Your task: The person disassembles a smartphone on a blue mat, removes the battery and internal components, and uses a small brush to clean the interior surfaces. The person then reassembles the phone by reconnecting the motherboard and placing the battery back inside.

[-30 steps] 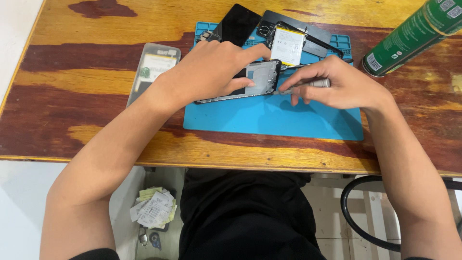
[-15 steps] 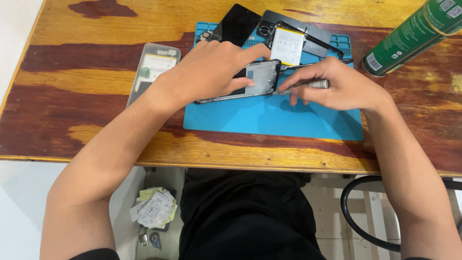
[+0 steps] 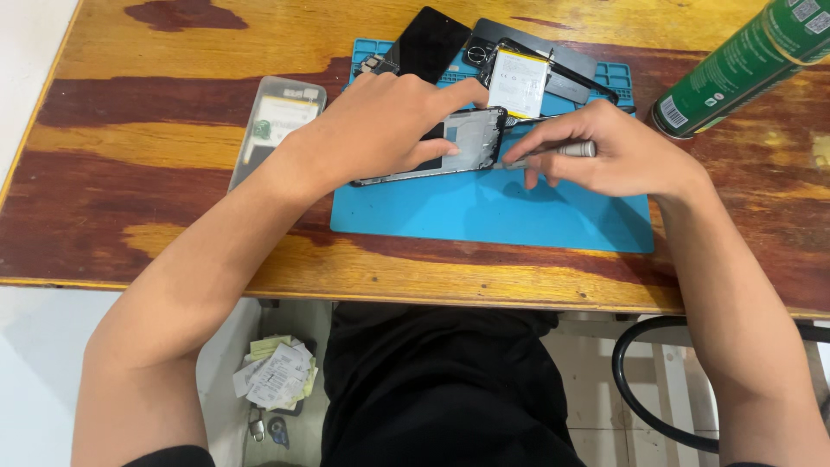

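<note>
Nothing has moved on the wooden table (image 3: 173, 52) and blue mat (image 3: 484, 207).

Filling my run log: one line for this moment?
left hand: pressing opened phone | right hand: holding metal tool at its edge | blue mat

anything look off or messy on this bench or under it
Nothing is spilled or broken by accident. The opened phone under the left hand lies askew on the blue mat; the right hand holds a slim metal tool at its edge. Oddest: loose paper slips heaped on the floor under the table.
</note>
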